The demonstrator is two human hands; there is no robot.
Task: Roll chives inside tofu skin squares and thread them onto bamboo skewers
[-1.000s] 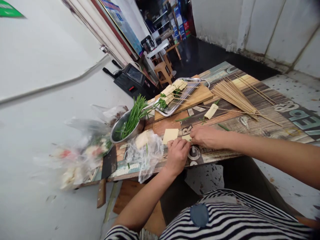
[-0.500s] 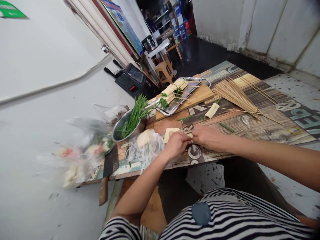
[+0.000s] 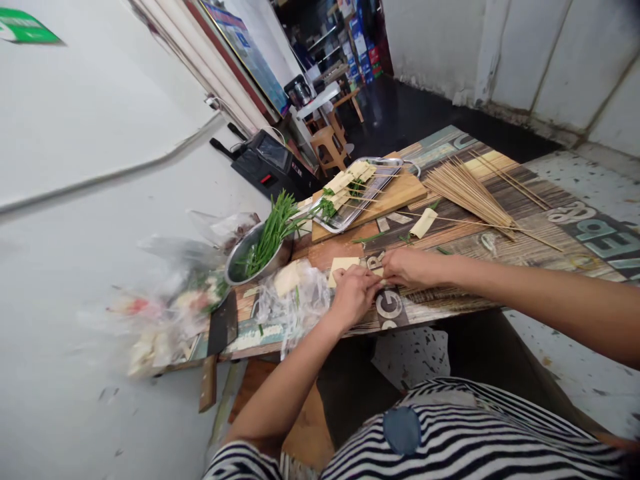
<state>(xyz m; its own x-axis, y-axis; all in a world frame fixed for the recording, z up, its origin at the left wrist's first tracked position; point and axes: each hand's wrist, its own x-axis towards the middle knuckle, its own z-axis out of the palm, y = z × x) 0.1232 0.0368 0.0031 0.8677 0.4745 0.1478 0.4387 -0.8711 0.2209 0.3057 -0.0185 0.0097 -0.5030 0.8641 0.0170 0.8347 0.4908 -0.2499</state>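
My left hand [image 3: 356, 293] and my right hand [image 3: 409, 267] meet low over the table, fingers closed on a pale yellow tofu sheet [image 3: 379, 272] that shows only as a small strip between them. Another flat tofu sheet [image 3: 341, 265] lies just beyond my left hand, partly covered by it. Left of that, a plastic bag [image 3: 313, 293] holds more pale sheets. Past my right hand lies a rolled tofu sheet [image 3: 423, 223] on a skewer, with green bits at its ends.
Green chives [image 3: 273, 233] fill a metal bowl [image 3: 231, 270]. A metal tray [image 3: 345, 220] of skewered rolls rests on a wooden board [image 3: 407, 192]. Bamboo skewers [image 3: 467, 193] lie fanned at right. A cleaver [image 3: 221, 327] overhangs the table's near left edge, beside bagged food [image 3: 150, 347].
My right hand has shifted slightly, its forearm now covering part of a loose green stalk. Both hands stay together on the tofu sheet.
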